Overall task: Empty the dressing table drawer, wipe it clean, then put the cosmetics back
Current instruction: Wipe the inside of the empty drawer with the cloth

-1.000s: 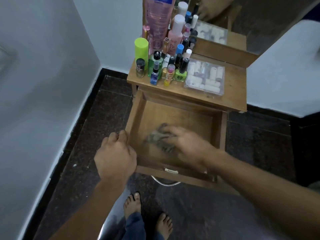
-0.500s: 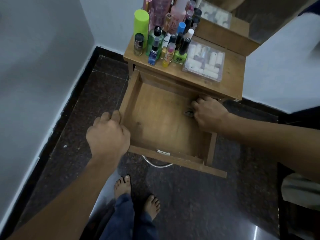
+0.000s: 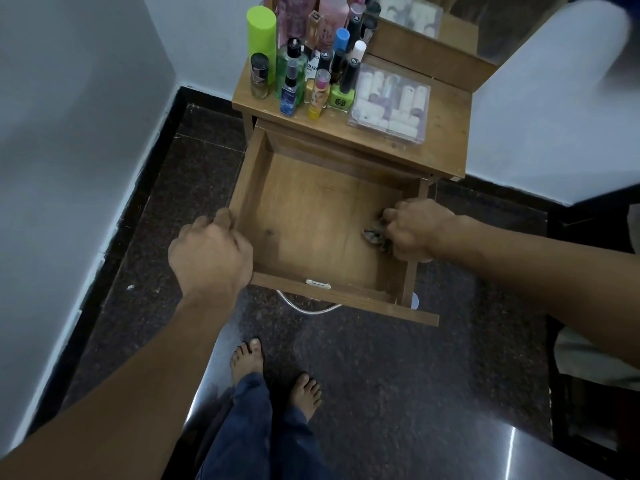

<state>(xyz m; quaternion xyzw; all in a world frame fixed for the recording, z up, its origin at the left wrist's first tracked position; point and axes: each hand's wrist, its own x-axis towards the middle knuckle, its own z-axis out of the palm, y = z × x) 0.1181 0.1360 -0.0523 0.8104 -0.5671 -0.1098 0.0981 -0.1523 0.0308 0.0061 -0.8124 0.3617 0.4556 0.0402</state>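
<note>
The wooden drawer (image 3: 311,216) stands pulled out from the dressing table (image 3: 446,133), with nothing in it but a small grey cloth (image 3: 375,235). My right hand (image 3: 414,228) grips that cloth against the drawer's right inner wall. My left hand (image 3: 211,254) grips the drawer's left wall near the front corner. Several cosmetics bottles (image 3: 311,74) crowd the table top's left half, a tall green-capped can (image 3: 261,32) among them. A clear box of white tubes (image 3: 389,105) lies on the right half.
White walls close in on the left and behind the table. The floor (image 3: 381,375) is dark polished stone, and my bare feet (image 3: 273,368) stand just below the drawer front. A white cord (image 3: 308,308) loops under the drawer. A mirror (image 3: 467,19) rises behind the bottles.
My right hand has carried the cloth from the drawer's middle to its right side, then a little forward along the right wall. My left hand keeps its hold on the left wall.
</note>
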